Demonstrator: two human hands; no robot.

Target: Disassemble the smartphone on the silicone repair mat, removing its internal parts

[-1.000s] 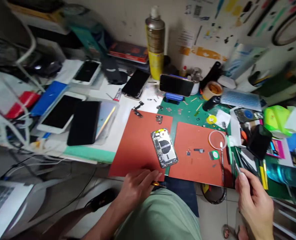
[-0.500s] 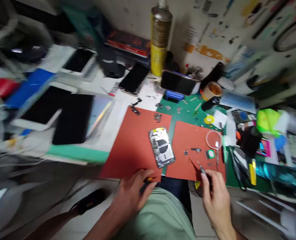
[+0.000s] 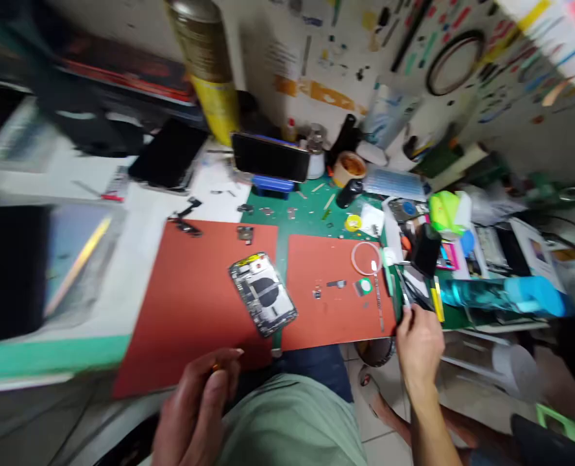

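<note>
an opened phone [image 3: 263,294], its inner parts bared, lies aslant over the right edge of one red mat [image 3: 195,291] at a crowded bench. to the left of the phone and nearer the wearer, the left hand [image 3: 197,404] has its thumb and fingers pressed together on a small orange item [image 3: 215,367], mostly hidden in the grip. well to the phone's right, the right hand [image 3: 419,343] pinches a slim metal tool [image 3: 405,294] between thumb and fingertips beside a second red mat [image 3: 336,317]. right of the phone, that mat bears small parts [image 3: 337,284] and a clear ring [image 3: 366,259]. beyond the phone, a dark-screened phone [image 3: 270,158] leans on a blue stand [image 3: 272,186], near a yellow spray can [image 3: 214,103].
</note>
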